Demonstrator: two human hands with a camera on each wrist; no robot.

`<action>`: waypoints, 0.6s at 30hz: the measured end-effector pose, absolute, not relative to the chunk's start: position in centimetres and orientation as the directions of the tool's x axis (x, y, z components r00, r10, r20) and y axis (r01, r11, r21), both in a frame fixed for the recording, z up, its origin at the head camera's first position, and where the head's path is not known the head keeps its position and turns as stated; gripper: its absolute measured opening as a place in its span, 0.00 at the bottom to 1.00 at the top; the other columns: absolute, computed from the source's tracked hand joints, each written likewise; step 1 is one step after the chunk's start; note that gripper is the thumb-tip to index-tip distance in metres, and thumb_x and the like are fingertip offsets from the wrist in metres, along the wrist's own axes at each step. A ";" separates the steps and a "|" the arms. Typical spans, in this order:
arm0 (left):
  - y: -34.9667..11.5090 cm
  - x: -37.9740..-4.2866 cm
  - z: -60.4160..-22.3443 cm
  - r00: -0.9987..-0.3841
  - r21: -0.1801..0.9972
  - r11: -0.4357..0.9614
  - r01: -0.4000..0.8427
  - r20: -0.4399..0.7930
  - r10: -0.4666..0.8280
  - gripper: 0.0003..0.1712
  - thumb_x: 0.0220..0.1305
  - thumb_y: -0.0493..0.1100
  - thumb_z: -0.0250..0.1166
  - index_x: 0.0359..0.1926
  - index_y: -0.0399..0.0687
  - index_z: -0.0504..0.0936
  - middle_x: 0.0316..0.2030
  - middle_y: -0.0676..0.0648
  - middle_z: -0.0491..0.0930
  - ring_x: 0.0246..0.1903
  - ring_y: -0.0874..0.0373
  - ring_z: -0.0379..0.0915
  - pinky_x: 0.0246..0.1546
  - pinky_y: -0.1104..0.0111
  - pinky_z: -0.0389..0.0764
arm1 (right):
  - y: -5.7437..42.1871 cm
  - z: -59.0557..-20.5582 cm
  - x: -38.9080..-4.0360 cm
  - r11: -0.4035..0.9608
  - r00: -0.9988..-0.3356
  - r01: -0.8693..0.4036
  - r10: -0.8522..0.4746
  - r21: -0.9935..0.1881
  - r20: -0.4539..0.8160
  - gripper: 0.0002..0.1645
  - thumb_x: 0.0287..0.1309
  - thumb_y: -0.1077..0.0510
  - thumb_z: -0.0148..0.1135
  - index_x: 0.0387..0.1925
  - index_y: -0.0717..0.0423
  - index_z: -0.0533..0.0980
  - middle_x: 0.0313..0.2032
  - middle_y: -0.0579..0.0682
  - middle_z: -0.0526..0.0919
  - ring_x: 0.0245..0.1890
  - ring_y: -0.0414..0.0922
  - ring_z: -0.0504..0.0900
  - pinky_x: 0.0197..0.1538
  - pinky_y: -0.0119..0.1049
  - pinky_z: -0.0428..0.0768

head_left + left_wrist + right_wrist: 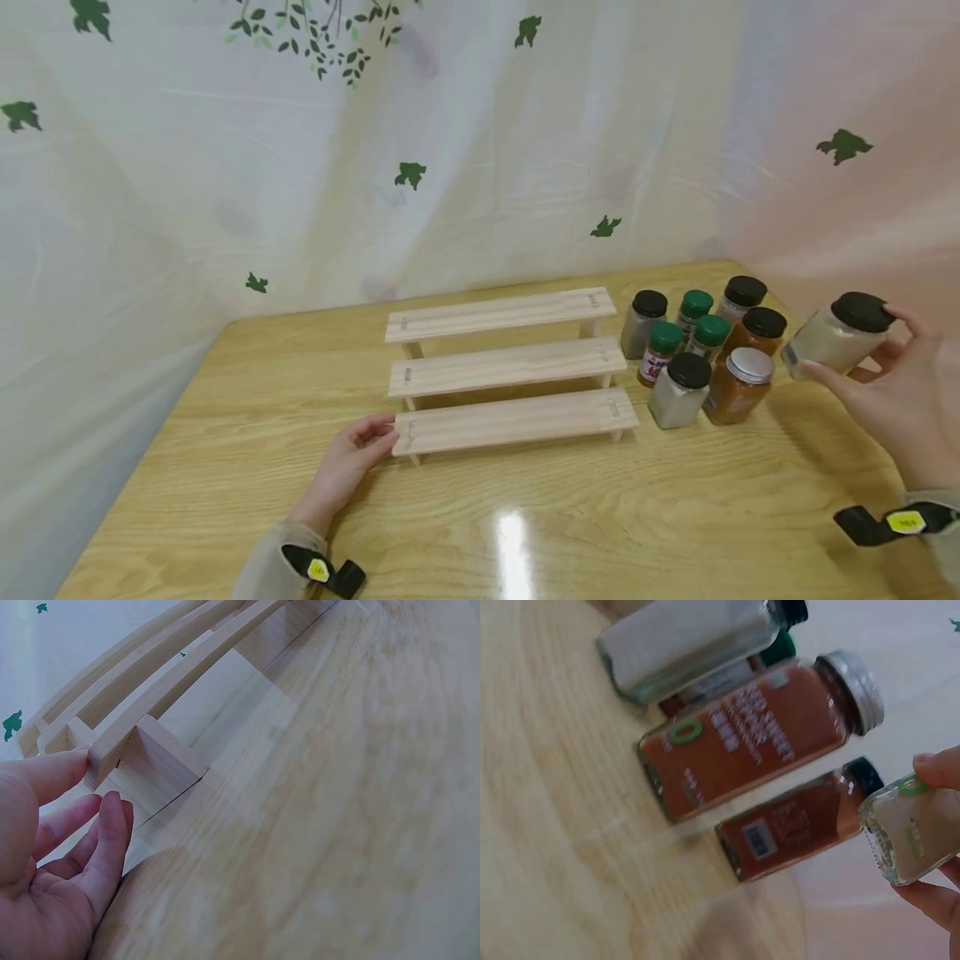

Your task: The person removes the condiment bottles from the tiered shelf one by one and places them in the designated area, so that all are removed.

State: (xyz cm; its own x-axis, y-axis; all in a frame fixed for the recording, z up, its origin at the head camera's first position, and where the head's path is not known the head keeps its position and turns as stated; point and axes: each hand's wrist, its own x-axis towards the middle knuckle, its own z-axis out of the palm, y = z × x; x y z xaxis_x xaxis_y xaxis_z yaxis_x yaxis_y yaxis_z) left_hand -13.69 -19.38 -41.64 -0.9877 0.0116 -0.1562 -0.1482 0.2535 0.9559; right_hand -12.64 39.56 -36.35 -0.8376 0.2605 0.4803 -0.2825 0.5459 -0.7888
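Observation:
My left hand (356, 454) is at the left end of a three-step wooden spice rack (513, 421), thumb and fingers at the end of its lowest board. In the left wrist view the thumb (56, 774) touches the board's end (101, 761), with the other fingers bent just below. At the far right my right hand (892, 387) grips a glass spice jar (836, 337) of pale powder with a black lid, tilted and lifted above the table. The right wrist view shows this jar's base (885, 844) between thumb and fingers; its lid is out of frame there.
Right of the rack several spice jars stand close together: a silver-lidded jar of red-brown powder (738, 387), a black-lidded white one (678, 392), small green-capped bottles (656, 354) and others behind. A patterned curtain (480, 150) hangs behind the wooden table (247, 400).

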 end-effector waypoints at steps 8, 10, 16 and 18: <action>-19.4 -13.7 -41.7 -0.988 0.958 0.247 -0.148 -0.155 0.009 0.22 0.63 0.36 0.62 0.56 0.30 0.74 0.39 0.48 0.77 0.37 0.67 0.72 0.39 0.78 0.75 | 40.6 -38.6 -12.5 0.669 -0.908 -0.150 0.198 -0.728 0.370 0.55 0.55 0.68 0.63 0.70 0.46 0.37 0.62 0.70 0.57 0.45 0.18 0.60 0.35 0.08 0.65; -19.4 -13.7 -41.7 -0.988 0.955 0.257 -0.146 -0.154 0.009 0.22 0.63 0.37 0.63 0.56 0.31 0.74 0.40 0.47 0.77 0.37 0.67 0.72 0.39 0.78 0.75 | 40.6 -39.1 -12.6 0.687 -0.913 -0.149 0.180 -0.711 0.366 0.54 0.55 0.68 0.63 0.70 0.47 0.37 0.62 0.71 0.57 0.45 0.19 0.62 0.34 0.09 0.64; -19.4 -13.7 -41.8 -0.987 0.954 0.258 -0.150 -0.157 0.010 0.22 0.62 0.37 0.63 0.56 0.31 0.74 0.40 0.47 0.77 0.38 0.67 0.72 0.40 0.78 0.75 | 40.4 -40.3 -13.1 0.676 -0.904 -0.253 0.089 -0.692 0.418 0.59 0.45 0.76 0.66 0.70 0.54 0.41 0.54 0.52 0.69 0.41 0.13 0.59 0.33 0.09 0.69; -19.4 -13.7 -41.8 -0.987 0.955 0.255 -0.153 -0.161 0.009 0.22 0.62 0.37 0.63 0.56 0.31 0.73 0.41 0.47 0.77 0.38 0.67 0.72 0.40 0.78 0.75 | 40.3 -40.5 -13.1 0.639 -0.899 -0.308 0.047 -0.705 0.436 0.61 0.41 0.82 0.64 0.69 0.53 0.41 0.48 0.34 0.67 0.41 0.13 0.62 0.33 0.10 0.71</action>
State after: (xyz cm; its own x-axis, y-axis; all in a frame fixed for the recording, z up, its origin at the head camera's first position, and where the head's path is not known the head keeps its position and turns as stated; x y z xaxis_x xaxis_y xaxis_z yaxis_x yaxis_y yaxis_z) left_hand -13.68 -19.42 -41.77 -0.9870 0.0094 -0.1605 -0.1529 0.2546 0.9549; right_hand -13.15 40.28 -40.52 -0.8989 0.0474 0.4357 -0.3079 0.6392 -0.7047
